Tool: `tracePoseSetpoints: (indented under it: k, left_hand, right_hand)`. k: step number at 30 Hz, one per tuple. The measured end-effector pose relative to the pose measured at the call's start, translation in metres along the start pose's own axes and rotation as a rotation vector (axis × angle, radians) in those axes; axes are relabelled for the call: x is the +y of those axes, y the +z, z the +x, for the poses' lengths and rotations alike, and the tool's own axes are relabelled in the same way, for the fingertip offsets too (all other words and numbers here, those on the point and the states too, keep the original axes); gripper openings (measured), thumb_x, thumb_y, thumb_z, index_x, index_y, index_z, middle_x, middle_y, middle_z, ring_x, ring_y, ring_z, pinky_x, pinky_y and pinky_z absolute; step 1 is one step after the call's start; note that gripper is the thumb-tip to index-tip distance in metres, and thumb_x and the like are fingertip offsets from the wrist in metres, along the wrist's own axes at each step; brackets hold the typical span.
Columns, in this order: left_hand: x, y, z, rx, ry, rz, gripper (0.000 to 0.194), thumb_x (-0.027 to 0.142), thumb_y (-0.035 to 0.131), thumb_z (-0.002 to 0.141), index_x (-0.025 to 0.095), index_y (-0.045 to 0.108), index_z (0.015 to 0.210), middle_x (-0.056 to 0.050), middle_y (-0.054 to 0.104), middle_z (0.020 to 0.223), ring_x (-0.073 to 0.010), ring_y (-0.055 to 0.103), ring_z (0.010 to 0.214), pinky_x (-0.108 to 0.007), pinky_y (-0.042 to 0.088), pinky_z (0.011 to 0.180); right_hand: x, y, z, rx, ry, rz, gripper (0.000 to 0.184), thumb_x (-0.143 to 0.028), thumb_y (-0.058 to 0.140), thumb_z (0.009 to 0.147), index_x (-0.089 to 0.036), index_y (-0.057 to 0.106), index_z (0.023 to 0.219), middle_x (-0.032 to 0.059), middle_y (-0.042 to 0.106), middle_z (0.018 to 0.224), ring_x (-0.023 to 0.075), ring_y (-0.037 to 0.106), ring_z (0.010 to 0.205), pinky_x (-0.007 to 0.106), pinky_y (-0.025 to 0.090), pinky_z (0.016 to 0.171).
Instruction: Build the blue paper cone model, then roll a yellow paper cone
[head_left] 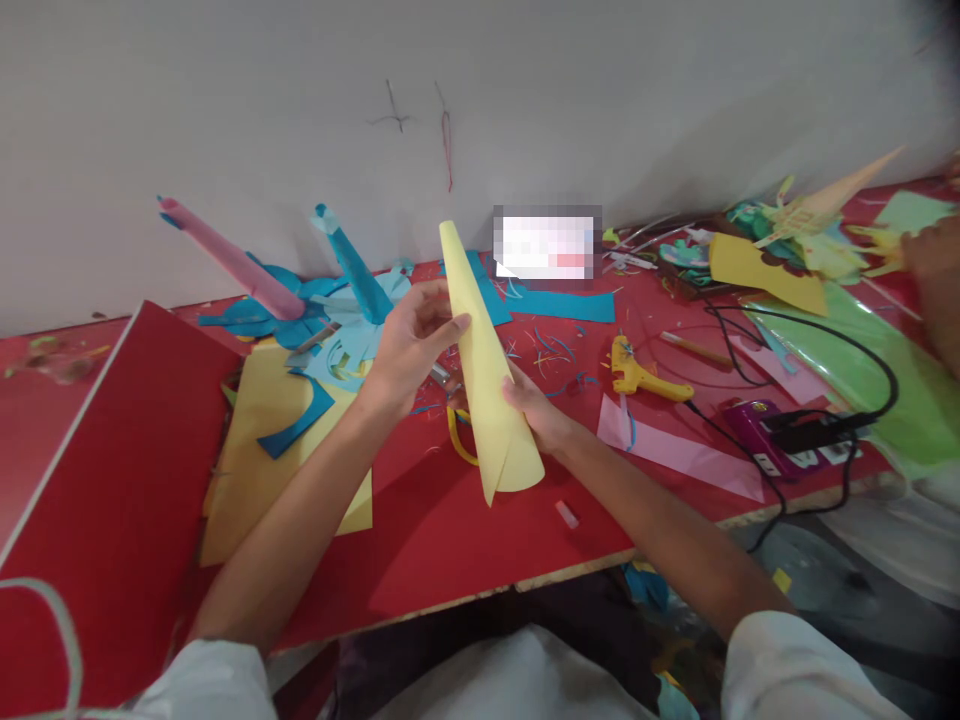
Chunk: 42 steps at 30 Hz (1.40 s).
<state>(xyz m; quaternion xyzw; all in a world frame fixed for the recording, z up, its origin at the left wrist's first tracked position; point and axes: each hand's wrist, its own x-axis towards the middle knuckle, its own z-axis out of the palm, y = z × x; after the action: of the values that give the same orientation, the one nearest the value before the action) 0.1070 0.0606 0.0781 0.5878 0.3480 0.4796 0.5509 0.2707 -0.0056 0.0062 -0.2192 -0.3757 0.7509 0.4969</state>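
A pale yellow paper cone [484, 370] is held up in front of me, narrow end away and wide open end toward me. My left hand [416, 335] grips its upper part, thumb on the near side and fingers curled behind. Lower down, my right hand [534, 408] holds the right side near the wide end, its thumb on the paper and its other fingers hidden behind. A loose paper corner sticks out at the cone's bottom edge. Behind it on the red table lie scissors with yellow handles [459, 435], partly covered.
A yellow glue gun [646, 375] lies at right near a purple power box [776, 440] with black cables. Pink [251, 265] and blue [356, 265] paper cones stand back left. Yellow sheets [255, 470] and a red board [112, 480] are left. Another person's hand [934, 270] shows far right.
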Motion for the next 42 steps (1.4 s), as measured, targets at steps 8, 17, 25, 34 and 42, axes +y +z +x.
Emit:
tracePoseSetpoints:
  k: [8, 17, 25, 34, 42]
  left_hand:
    - [0.0078, 0.0029, -0.0026, -0.144, -0.040, -0.028, 0.039, 0.054, 0.073, 0.091, 0.023, 0.067, 0.114, -0.008, 0.074, 0.114, -0.0208, 0.070, 0.100, -0.031, 0.059, 0.081]
    - [0.0080, 0.0032, -0.0055, -0.145, -0.080, -0.063, 0.042, 0.050, 0.080, 0.086, 0.025, 0.063, 0.114, -0.004, 0.075, 0.093, -0.0156, 0.067, 0.067, -0.028, 0.055, 0.058]
    - [0.0044, 0.0059, -0.0043, -0.093, -0.024, 0.006, 0.048, 0.047, 0.084, 0.082, 0.023, 0.061, 0.116, -0.006, 0.076, 0.100, -0.0213, 0.074, 0.086, -0.031, 0.061, 0.070]
    - [0.0073, 0.0080, -0.0057, -0.057, 0.021, 0.024, 0.043, 0.051, 0.077, 0.088, 0.022, 0.062, 0.115, -0.010, 0.077, 0.114, -0.0250, 0.072, 0.104, -0.036, 0.060, 0.083]
    - [0.0062, 0.0059, -0.0040, -0.039, -0.018, 0.002, 0.039, 0.053, 0.074, 0.089, 0.023, 0.064, 0.113, -0.008, 0.077, 0.111, -0.0259, 0.072, 0.104, -0.035, 0.060, 0.075]
  right_hand:
    - [-0.0033, -0.0015, -0.0018, -0.048, 0.037, -0.006, 0.050, -0.057, 0.079, 0.085, -0.022, 0.058, 0.115, 0.0038, 0.074, 0.088, 0.0178, 0.071, 0.075, 0.029, 0.061, 0.063]
    - [-0.0027, -0.0005, -0.0002, -0.069, 0.016, -0.020, 0.072, -0.061, 0.086, 0.076, -0.023, 0.053, 0.128, 0.0058, 0.074, 0.105, 0.0195, 0.074, 0.083, 0.032, 0.063, 0.070]
    - [-0.0054, 0.0022, -0.0005, -0.019, -0.003, -0.091, 0.089, -0.057, 0.090, 0.073, -0.030, 0.042, 0.143, 0.0038, 0.073, 0.101, 0.0196, 0.073, 0.080, 0.032, 0.062, 0.069]
    - [-0.0054, 0.0035, -0.0018, -0.015, 0.009, -0.126, 0.085, -0.046, 0.094, 0.070, -0.029, 0.045, 0.137, 0.0014, 0.071, 0.099, 0.0191, 0.073, 0.079, 0.032, 0.062, 0.067]
    - [-0.0035, 0.0008, -0.0024, -0.011, 0.047, -0.020, 0.079, -0.071, 0.075, 0.080, -0.028, 0.045, 0.140, 0.0052, 0.073, 0.105, 0.0181, 0.071, 0.077, 0.029, 0.060, 0.061]
